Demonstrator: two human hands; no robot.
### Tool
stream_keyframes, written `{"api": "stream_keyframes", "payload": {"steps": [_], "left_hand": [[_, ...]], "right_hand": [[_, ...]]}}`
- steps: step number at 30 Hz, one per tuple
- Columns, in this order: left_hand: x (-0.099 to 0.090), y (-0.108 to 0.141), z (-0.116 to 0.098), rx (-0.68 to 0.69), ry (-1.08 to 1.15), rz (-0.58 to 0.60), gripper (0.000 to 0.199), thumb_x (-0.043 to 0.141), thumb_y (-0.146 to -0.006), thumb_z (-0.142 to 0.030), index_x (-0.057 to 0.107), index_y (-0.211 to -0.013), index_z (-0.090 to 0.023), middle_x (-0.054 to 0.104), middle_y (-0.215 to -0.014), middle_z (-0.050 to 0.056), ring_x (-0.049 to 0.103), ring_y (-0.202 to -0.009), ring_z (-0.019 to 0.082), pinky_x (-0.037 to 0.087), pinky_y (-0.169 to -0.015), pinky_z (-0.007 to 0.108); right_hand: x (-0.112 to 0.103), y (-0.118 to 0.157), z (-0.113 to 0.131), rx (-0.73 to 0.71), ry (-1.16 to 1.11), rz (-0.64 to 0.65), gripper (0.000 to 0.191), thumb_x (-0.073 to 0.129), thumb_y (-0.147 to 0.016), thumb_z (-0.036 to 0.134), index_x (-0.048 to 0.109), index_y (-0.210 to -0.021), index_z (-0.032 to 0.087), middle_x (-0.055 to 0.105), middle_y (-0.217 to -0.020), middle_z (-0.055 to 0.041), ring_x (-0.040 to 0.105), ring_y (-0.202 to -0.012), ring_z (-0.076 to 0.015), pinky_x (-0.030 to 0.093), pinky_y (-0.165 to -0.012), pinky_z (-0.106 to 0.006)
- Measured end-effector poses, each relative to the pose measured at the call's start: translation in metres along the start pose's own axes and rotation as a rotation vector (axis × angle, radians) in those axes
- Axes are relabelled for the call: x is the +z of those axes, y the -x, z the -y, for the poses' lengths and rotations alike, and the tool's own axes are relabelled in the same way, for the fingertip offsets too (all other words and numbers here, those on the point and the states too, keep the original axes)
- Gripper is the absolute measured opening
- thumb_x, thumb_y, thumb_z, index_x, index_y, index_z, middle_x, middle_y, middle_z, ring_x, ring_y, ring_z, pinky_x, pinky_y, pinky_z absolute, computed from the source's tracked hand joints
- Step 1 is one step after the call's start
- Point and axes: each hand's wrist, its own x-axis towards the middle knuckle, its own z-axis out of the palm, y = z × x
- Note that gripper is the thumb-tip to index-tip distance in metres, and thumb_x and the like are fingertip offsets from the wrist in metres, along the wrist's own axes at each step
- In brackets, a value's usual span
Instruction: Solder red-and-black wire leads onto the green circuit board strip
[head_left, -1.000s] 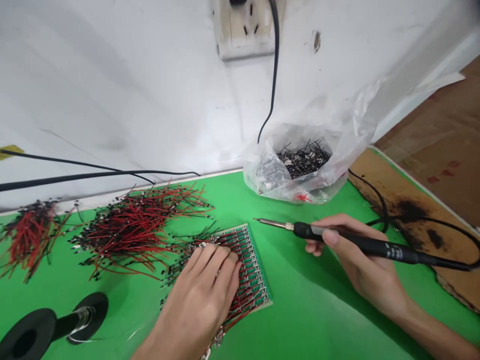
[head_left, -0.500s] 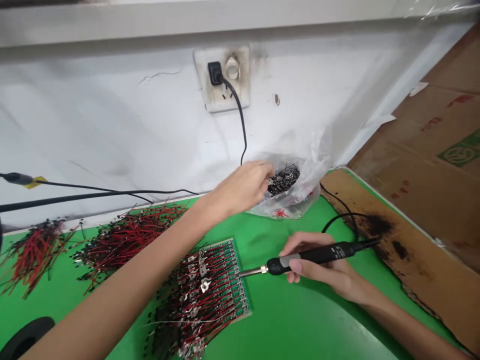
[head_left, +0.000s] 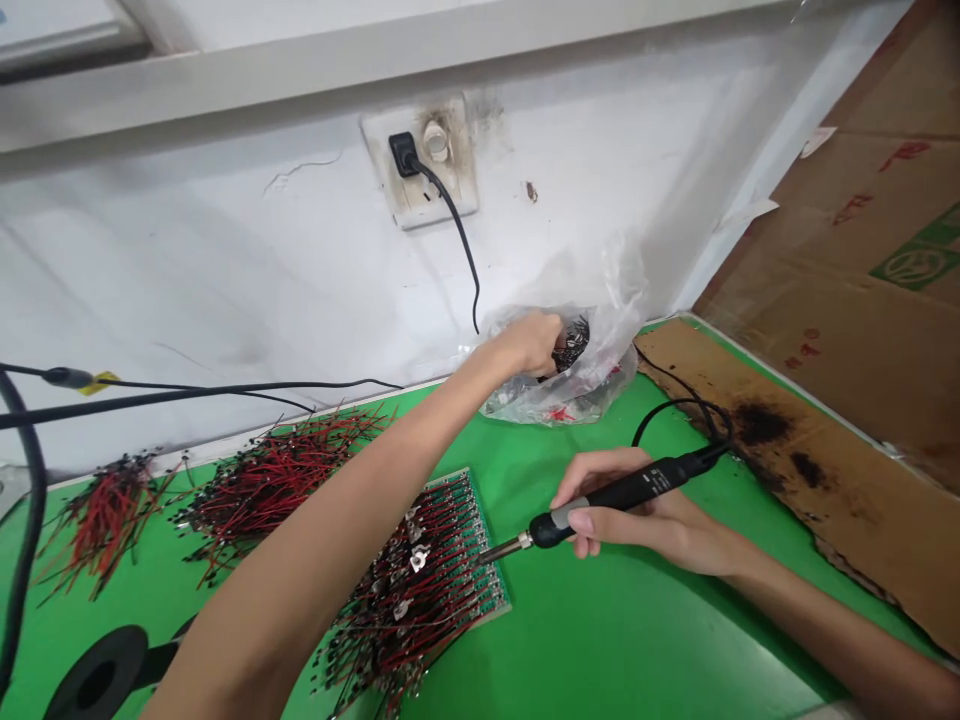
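My right hand (head_left: 622, 505) grips a black soldering iron (head_left: 630, 490) with its fingers wrapped around the handle. The iron's metal tip lies over the right part of a green circuit board (head_left: 491, 585), on which rows of red and black wires are set. My left hand (head_left: 536, 343) reaches into the mouth of a clear plastic bag (head_left: 525, 403). Small dark parts with wire leads (head_left: 574, 343) lie in the bag beside the fingers. The left fingers are curled and their tips are hidden, so what they hold does not show. My left forearm covers part of the board's wires.
Two piles of red and black wires (head_left: 277, 470) lie left on the green table (head_left: 600, 640). A black spool (head_left: 101, 675) sits at the lower left. Burnt cardboard (head_left: 795, 450) lies at the right. A plug (head_left: 405, 155) is in the wall socket, and cables run along the wall.
My left hand has moved deeper into the plastic bag. The soldering iron is still in my right hand with its tip over the board. The whole view has shifted slightly.
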Motion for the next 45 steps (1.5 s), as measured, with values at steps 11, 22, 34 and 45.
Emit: {"api": "stream_keyframes", "payload": {"steps": [11, 22, 34, 45], "left_hand": [[0.002, 0.020, 0.002, 0.064, 0.170, -0.246, 0.006, 0.068, -0.081, -0.006, 0.073, -0.082, -0.009, 0.072, -0.079, 0.006, 0.068, -0.080, 0.017, 0.056, -0.084, 0.036], [-0.040, 0.054, -0.007, 0.064, 0.433, -0.563, 0.013, 0.076, -0.076, -0.009, 0.079, -0.088, -0.005, 0.075, -0.082, 0.010, 0.069, -0.076, 0.019, 0.056, -0.078, 0.034], [-0.025, 0.188, -0.003, -0.107, 0.677, -0.607, 0.015, 0.081, -0.076, -0.028, 0.077, -0.083, -0.015, 0.075, -0.080, 0.005, 0.068, -0.069, 0.014, 0.059, -0.064, 0.025], [0.045, 0.182, 0.024, -0.178, 0.539, -0.493, 0.016, 0.071, -0.086, -0.031, 0.078, -0.092, -0.018, 0.076, -0.096, 0.006, 0.070, -0.082, 0.017, 0.056, -0.083, 0.035]], "right_hand": [[0.000, -0.001, -0.001, 0.014, 0.010, -0.031, 0.025, 0.075, -0.090, 0.038, 0.072, -0.092, 0.013, 0.073, -0.071, -0.0058, 0.069, -0.062, -0.0142, 0.055, -0.058, -0.023], [0.000, -0.001, -0.005, 0.018, 0.000, -0.027, 0.024, 0.076, -0.089, 0.036, 0.072, -0.092, 0.013, 0.073, -0.071, -0.0054, 0.069, -0.061, -0.0135, 0.054, -0.056, -0.021], [0.002, 0.004, -0.006, 0.031, -0.023, -0.007, 0.022, 0.075, -0.091, 0.036, 0.073, -0.094, 0.015, 0.073, -0.071, -0.0051, 0.069, -0.062, -0.0128, 0.053, -0.058, -0.019], [-0.001, 0.003, -0.012, 0.043, -0.004, -0.004, 0.020, 0.076, -0.091, 0.035, 0.075, -0.093, 0.016, 0.074, -0.072, -0.0052, 0.071, -0.063, -0.0131, 0.055, -0.058, -0.019]]}}
